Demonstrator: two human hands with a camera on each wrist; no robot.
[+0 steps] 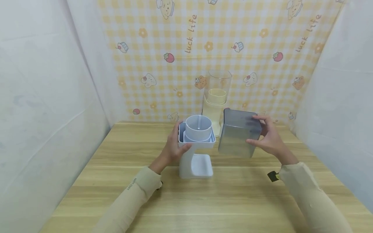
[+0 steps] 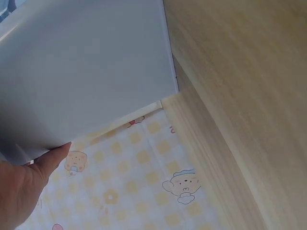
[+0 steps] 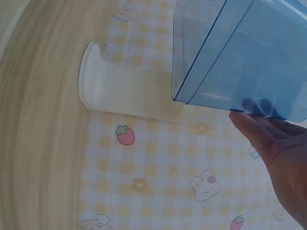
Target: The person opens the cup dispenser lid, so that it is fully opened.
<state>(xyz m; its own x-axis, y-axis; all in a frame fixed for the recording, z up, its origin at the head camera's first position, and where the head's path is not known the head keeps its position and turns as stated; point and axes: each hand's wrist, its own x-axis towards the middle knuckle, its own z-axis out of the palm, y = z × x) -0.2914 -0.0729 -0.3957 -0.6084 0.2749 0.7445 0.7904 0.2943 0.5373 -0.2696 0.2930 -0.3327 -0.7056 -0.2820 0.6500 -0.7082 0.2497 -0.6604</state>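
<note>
A white dispenser stand [image 1: 186, 165] rises from the table, with a square rimmed top, a round collar [image 1: 198, 127] inside it and a shallow tray at its foot. My left hand [image 1: 176, 145] grips the left side of that top, thumb across the front. In the left wrist view the stand's smooth side [image 2: 96, 72] fills much of the picture, the fingers at its edge. My right hand [image 1: 269, 137] holds a see-through blue-grey square container [image 1: 240, 132], tilted, in the air to the right of the stand. Fingertips show through its wall in the right wrist view.
Behind the stand, a second, cream dispenser [image 1: 211, 113] with a clear round hopper [image 1: 220, 79] stands by the checked backdrop [image 1: 180, 74]. White cloth walls flank the wooden table [image 1: 122, 194]. A small black tag [image 1: 273, 176] shows beside the right sleeve.
</note>
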